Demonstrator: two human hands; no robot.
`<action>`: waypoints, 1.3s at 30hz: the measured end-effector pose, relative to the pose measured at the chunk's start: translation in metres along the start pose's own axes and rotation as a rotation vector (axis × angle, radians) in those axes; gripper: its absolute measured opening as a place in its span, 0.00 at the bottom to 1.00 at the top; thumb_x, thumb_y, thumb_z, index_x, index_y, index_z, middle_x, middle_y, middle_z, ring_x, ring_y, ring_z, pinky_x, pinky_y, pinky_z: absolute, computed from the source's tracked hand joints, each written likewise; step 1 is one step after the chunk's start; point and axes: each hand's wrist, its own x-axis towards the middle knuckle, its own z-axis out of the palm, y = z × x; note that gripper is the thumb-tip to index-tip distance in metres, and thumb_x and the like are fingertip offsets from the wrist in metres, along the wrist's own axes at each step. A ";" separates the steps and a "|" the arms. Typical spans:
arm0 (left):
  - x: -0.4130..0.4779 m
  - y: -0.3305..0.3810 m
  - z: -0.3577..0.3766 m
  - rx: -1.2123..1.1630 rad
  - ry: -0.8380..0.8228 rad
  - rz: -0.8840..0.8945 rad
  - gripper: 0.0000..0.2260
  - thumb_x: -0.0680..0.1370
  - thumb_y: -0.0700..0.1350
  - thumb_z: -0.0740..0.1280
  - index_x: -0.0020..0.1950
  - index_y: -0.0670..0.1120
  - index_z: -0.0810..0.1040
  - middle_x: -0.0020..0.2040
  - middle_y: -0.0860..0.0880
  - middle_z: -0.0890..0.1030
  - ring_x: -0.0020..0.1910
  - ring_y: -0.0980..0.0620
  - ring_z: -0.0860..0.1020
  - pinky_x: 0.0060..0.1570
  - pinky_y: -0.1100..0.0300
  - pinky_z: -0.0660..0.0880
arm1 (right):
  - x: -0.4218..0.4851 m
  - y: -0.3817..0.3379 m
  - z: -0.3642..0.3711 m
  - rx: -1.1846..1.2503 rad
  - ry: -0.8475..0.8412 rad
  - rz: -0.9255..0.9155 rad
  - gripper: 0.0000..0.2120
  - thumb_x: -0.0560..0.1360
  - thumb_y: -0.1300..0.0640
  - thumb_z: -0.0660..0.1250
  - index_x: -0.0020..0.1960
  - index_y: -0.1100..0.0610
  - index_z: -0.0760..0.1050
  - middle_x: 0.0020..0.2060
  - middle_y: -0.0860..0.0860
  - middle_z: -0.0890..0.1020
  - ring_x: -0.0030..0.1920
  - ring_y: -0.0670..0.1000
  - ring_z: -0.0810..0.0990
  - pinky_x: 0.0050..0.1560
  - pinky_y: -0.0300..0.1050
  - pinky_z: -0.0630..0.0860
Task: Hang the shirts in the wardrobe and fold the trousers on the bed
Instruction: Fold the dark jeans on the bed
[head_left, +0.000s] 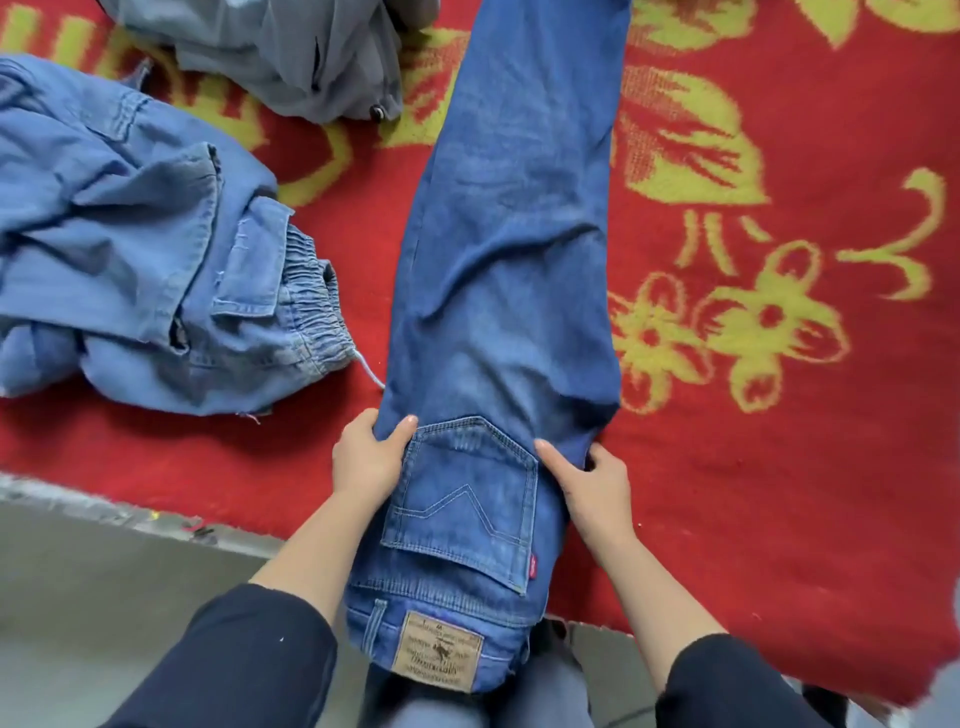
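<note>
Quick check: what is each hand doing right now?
Left hand: grips the jeans by one edge.
Right hand: grips the jeans by the opposite edge.

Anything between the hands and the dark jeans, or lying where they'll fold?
Nothing visible. The left hand and right hand both grip the dark jeans beside the back pocket. No garment lies on them; the light blue trousers and grey garment sit off to the left on the red blanket.
</note>
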 end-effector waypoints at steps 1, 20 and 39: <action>-0.008 -0.012 -0.001 0.013 -0.012 -0.016 0.13 0.75 0.52 0.68 0.39 0.43 0.76 0.40 0.43 0.82 0.46 0.40 0.78 0.43 0.53 0.69 | -0.010 0.009 0.001 0.017 -0.051 0.042 0.13 0.68 0.47 0.76 0.44 0.55 0.83 0.41 0.46 0.86 0.42 0.42 0.80 0.50 0.53 0.79; -0.154 -0.062 -0.014 -0.286 -0.652 -0.412 0.12 0.77 0.53 0.66 0.52 0.46 0.81 0.49 0.49 0.85 0.46 0.51 0.82 0.44 0.58 0.76 | -0.116 0.070 -0.076 0.187 -0.506 0.517 0.18 0.62 0.55 0.72 0.49 0.61 0.83 0.47 0.59 0.85 0.45 0.58 0.83 0.55 0.51 0.77; -0.129 0.053 -0.058 -0.642 -0.737 -0.239 0.17 0.75 0.51 0.65 0.58 0.42 0.80 0.51 0.40 0.82 0.48 0.42 0.81 0.52 0.50 0.77 | -0.107 -0.050 -0.119 0.576 -0.574 0.236 0.17 0.75 0.52 0.61 0.38 0.58 0.84 0.37 0.55 0.84 0.36 0.54 0.83 0.39 0.42 0.80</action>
